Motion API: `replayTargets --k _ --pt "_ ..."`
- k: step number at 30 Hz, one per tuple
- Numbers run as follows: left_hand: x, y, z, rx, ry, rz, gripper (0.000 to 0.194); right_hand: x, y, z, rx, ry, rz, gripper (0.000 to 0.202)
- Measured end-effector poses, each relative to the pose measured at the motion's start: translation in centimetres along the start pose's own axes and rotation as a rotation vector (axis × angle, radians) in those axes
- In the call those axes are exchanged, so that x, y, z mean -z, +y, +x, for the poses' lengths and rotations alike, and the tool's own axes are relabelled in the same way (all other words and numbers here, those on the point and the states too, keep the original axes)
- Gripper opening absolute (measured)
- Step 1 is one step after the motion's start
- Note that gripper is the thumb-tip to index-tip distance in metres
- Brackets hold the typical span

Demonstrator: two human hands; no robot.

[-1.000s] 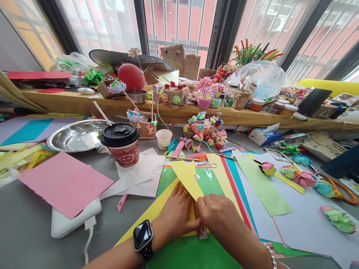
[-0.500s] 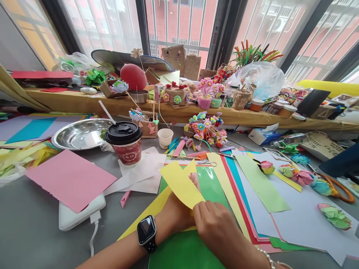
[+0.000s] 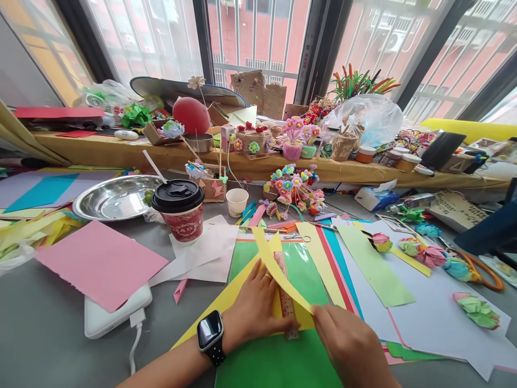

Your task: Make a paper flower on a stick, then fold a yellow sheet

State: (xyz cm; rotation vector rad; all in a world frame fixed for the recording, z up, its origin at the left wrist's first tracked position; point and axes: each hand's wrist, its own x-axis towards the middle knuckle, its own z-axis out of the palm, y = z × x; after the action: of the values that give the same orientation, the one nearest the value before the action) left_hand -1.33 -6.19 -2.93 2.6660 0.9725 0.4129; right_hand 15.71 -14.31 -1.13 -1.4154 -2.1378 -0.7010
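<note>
My left hand (image 3: 258, 304), with a watch on its wrist, lies with spread fingers on a yellow sheet (image 3: 220, 310), its thumb pressing a pinkish ruler (image 3: 286, 302). Pinched in my right hand (image 3: 343, 334) is the lower right end of a yellow paper strip (image 3: 278, 274). The strip curves up over the ruler, its far end raised above my left fingertips. Under the sheet and ruler is a green glossy mat (image 3: 278, 361). Part of the ruler is hidden behind the strip.
A lidded red cup (image 3: 183, 221) and a steel plate (image 3: 113, 202) stand at the left, behind pink paper (image 3: 103, 264) on a white power bank (image 3: 117, 318). Coloured sheets (image 3: 374, 264), paper flowers (image 3: 476, 310) and orange-handled scissors (image 3: 484, 269) lie to the right.
My right hand has moved right with the strip, which now stands up more edge-on. My left hand has come out from beneath it, and more of the ruler shows.
</note>
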Motion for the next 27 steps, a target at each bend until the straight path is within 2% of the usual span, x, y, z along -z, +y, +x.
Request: replayTargets --k 2,6,8,10,14,18,23,27 --pt "-0.2 0.0 -0.1 -0.005 0.052 -0.006 0.070 0.0 -0.8 0.2 0.091 0.014 -0.023 0.028" --pt "-1.2 -0.2 0.2 -0.014 0.096 0.035 0.088 0.5 -1.6 0.3 0.172 0.027 -0.032 0.025" --pt "-1.6 -0.2 0.5 -0.080 0.086 0.079 0.084 0.8 -1.7 0.3 0.166 0.024 -0.022 0.025" --pt "-1.6 -0.1 0.6 -0.087 0.077 0.094 0.086 0.9 -1.6 0.2 0.137 0.000 -0.020 0.026" --pt "-0.8 0.1 0.3 0.052 0.048 0.044 0.098 0.9 -0.6 0.0 0.008 0.002 -0.008 0.034" --pt "-0.3 0.3 0.2 0.058 0.027 0.048 0.093 1.0 -0.1 -0.4 -0.026 0.006 0.022 0.038" --pt "-0.7 0.4 0.4 -0.003 -0.029 0.201 0.076 1.6 -1.3 -0.4 0.132 -0.001 0.013 0.029" --pt "-1.0 0.2 0.2 -0.002 -0.029 0.233 0.073 1.8 -1.6 -0.4 0.165 -0.027 -0.003 0.025"
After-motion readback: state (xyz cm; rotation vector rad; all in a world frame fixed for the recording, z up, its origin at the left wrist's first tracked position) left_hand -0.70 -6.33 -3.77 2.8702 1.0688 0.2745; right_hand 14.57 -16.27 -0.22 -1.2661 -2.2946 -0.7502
